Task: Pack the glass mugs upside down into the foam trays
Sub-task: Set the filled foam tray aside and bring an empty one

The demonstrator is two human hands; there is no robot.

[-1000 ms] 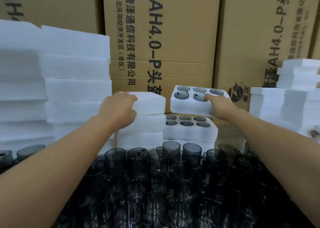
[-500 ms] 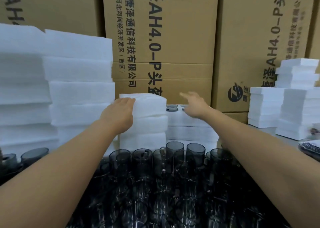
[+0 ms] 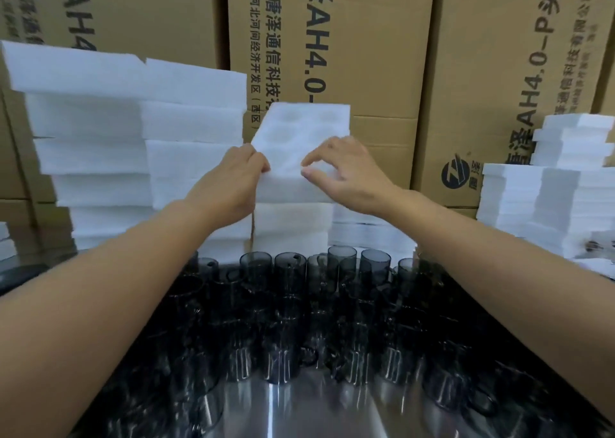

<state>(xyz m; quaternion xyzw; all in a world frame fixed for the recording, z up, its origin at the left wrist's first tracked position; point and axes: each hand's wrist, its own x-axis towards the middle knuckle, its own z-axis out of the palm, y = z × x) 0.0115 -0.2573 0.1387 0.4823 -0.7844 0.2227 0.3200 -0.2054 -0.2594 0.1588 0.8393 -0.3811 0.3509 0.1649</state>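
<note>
Two hands hold one white foam tray [image 3: 299, 128] up over the far edge of the worktop [image 3: 299, 411]. The left hand [image 3: 229, 178] grips the tray's near left corner, fingers curled round its edge. The right hand [image 3: 346, 174] meets the near edge further right, thumb and forefinger pinching the foam and the other fingers curled in. The tray is tilted, its far edge raised, so its hollowed face turns toward the camera; the round pockets that show are faint and hold nothing. Its near edge lies on top of a short stack [image 3: 289, 218] of foam blocks at the middle of the far edge.

Many dark glass mugs [image 3: 299, 304] crowd the worktop between the stack and the near edge, packed close and touching, under both forearms. A bare strip of shiny metal shows at the middle of the near edge.

Taller foam piles [image 3: 133, 138] rise at the far left corner, and more stand at the far right. Brown boxes [image 3: 332, 38] with black print form a wall behind everything.
</note>
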